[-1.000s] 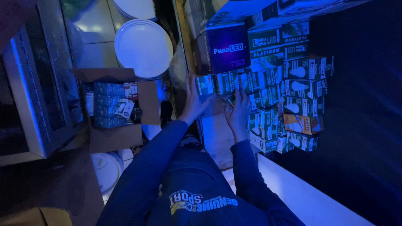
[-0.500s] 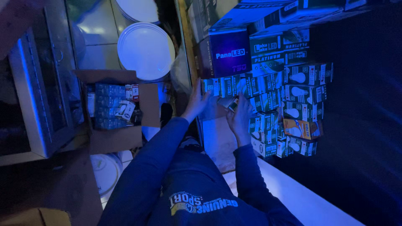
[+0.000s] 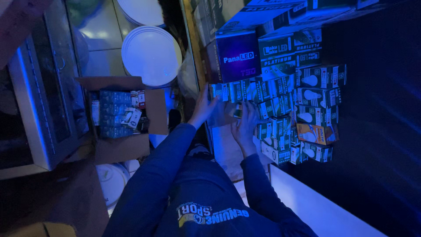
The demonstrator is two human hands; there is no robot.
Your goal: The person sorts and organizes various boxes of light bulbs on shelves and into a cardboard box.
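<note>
A stack of small green-and-white bulb boxes [image 3: 280,105] stands on a shelf in dim blue light. My left hand [image 3: 202,107] reaches up to the left end of the top row of boxes [image 3: 230,91], its fingers spread against the end box. My right hand [image 3: 244,123] is just right of it at the stack's left side, with its fingers curled on a small bulb box [image 3: 238,111] that is partly hidden. A larger dark purple box [image 3: 234,57] sits above the row. One orange box [image 3: 316,134] lies among the green ones.
An open cardboard carton [image 3: 118,114] holding several more small boxes sits at the left. Round white lamp discs [image 3: 151,55] lie beyond it. A pale cabinet [image 3: 39,101] stands at the far left, and a white shelf edge [image 3: 315,206] runs along the lower right.
My left hand has slid down a little from the end of the top row. My right hand has stayed at the stack's left side. The view has shifted slightly.
</note>
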